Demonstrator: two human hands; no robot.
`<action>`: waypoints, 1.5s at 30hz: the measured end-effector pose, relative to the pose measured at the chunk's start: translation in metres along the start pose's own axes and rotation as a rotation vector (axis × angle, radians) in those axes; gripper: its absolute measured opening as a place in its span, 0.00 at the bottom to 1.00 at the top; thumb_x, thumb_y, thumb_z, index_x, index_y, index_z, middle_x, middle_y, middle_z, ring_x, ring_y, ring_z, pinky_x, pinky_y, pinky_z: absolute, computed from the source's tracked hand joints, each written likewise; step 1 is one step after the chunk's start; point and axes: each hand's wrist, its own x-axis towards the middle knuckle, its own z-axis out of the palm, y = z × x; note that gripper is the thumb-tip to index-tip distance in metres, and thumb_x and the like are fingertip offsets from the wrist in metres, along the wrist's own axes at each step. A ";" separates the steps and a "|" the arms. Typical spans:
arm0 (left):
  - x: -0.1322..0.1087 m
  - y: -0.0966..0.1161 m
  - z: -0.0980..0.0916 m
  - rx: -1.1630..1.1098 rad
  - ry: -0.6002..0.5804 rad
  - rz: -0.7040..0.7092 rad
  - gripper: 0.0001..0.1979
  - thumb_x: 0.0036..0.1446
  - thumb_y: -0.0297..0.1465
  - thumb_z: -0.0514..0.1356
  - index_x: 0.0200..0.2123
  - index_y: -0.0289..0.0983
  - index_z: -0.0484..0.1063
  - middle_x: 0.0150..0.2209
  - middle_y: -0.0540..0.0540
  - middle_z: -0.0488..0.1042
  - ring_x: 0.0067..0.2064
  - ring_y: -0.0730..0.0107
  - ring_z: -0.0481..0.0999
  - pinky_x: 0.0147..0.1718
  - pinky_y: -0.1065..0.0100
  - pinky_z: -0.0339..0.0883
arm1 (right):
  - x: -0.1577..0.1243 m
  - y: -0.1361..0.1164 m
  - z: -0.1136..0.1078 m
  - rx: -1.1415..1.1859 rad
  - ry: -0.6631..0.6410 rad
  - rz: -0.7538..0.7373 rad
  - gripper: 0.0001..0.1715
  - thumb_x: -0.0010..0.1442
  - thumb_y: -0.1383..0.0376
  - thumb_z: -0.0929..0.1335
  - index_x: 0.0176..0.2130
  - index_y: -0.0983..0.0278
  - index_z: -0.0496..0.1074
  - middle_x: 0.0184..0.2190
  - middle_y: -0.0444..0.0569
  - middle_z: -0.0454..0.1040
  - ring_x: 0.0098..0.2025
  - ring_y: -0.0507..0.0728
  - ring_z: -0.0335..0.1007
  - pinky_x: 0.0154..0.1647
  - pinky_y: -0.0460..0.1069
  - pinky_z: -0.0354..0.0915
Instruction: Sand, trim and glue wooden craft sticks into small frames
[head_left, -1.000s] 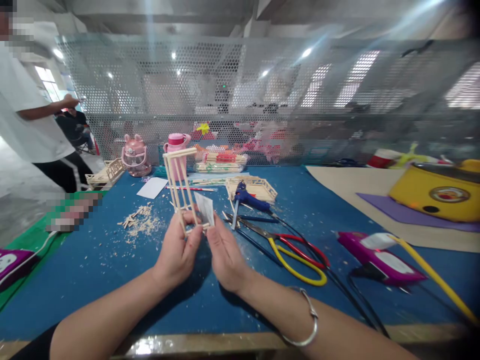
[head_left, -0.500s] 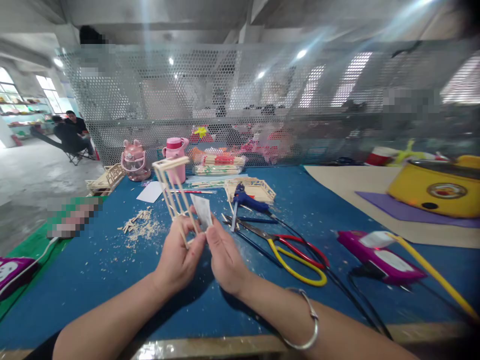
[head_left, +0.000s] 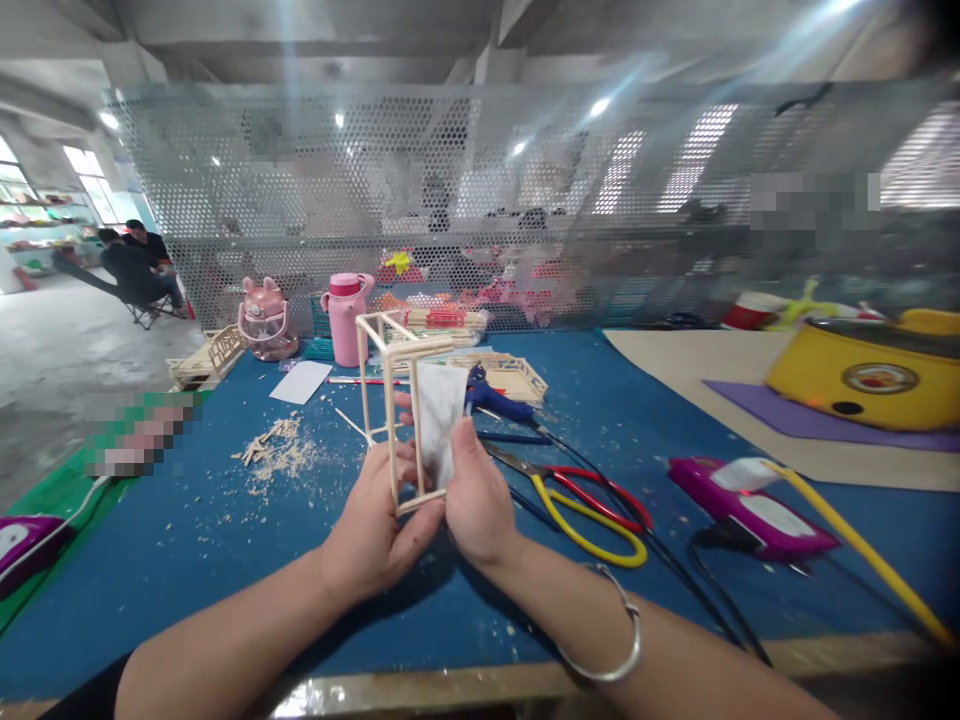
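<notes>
A box-shaped frame of thin wooden sticks [head_left: 391,420] stands upright in my left hand [head_left: 382,520], whose fingers are closed around its lower end. My right hand [head_left: 480,500] pinches a whitish, grey-marked sheet of paper [head_left: 441,410] between thumb and fingers. The sheet is held upright against the right side of the frame, touching or very close to it. Part of the right fingers is hidden behind the paper. Just right of my hands lie scissors [head_left: 592,510] with one red and one yellow handle, and a blue glue gun [head_left: 499,400].
Wood scraps [head_left: 274,445] litter the blue tabletop [head_left: 247,580] on the left, near a white card [head_left: 300,382]. At the back are a pink bottle [head_left: 346,325] and a stick-built tray [head_left: 517,378]. A purple power strip [head_left: 750,510] and yellow pot [head_left: 855,375] are at right.
The stick frame has turned more upright and shifted right. My right hand has raised the paper sheet, bringing it flat along the frame's right side. The camera view has shifted slightly.
</notes>
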 end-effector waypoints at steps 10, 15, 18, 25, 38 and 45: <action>0.001 -0.003 -0.005 0.065 0.038 -0.037 0.03 0.55 0.28 0.54 0.35 0.38 0.65 0.38 0.43 0.68 0.44 0.63 0.68 0.45 0.62 0.62 | -0.010 -0.001 0.002 -0.088 -0.058 -0.026 0.32 0.60 0.45 0.55 0.55 0.60 0.63 0.53 0.50 0.67 0.56 0.58 0.62 0.56 0.54 0.59; 0.001 0.000 -0.004 0.055 0.070 -0.152 0.04 0.57 0.30 0.52 0.34 0.38 0.65 0.38 0.42 0.69 0.44 0.62 0.68 0.45 0.61 0.62 | -0.010 0.002 0.001 -0.071 -0.059 -0.036 0.33 0.60 0.46 0.55 0.56 0.61 0.62 0.54 0.50 0.67 0.57 0.58 0.60 0.59 0.54 0.55; 0.002 0.001 -0.005 0.023 0.028 -0.163 0.04 0.57 0.30 0.52 0.34 0.38 0.65 0.39 0.42 0.69 0.43 0.62 0.68 0.45 0.60 0.62 | -0.010 0.003 0.003 -0.067 -0.083 -0.032 0.33 0.60 0.45 0.56 0.57 0.60 0.61 0.56 0.49 0.65 0.58 0.57 0.59 0.61 0.54 0.53; 0.003 0.003 -0.007 0.001 0.051 -0.223 0.04 0.57 0.30 0.52 0.32 0.38 0.65 0.36 0.44 0.69 0.40 0.64 0.68 0.42 0.61 0.62 | -0.014 0.004 0.005 -0.118 -0.096 -0.062 0.33 0.60 0.46 0.55 0.59 0.59 0.55 0.58 0.48 0.61 0.59 0.57 0.58 0.59 0.52 0.56; 0.005 -0.003 -0.007 -0.075 -0.005 -0.212 0.05 0.57 0.31 0.52 0.31 0.38 0.64 0.34 0.45 0.68 0.38 0.66 0.68 0.40 0.64 0.62 | -0.014 0.003 0.007 -0.110 -0.074 -0.024 0.32 0.61 0.47 0.54 0.58 0.60 0.55 0.57 0.50 0.62 0.58 0.57 0.58 0.59 0.53 0.56; 0.004 0.001 -0.007 -0.110 0.028 -0.227 0.03 0.56 0.30 0.53 0.31 0.38 0.63 0.34 0.46 0.67 0.38 0.67 0.68 0.40 0.64 0.61 | -0.015 0.002 0.007 -0.085 -0.085 0.011 0.32 0.61 0.47 0.55 0.59 0.59 0.55 0.58 0.50 0.62 0.58 0.57 0.58 0.58 0.54 0.58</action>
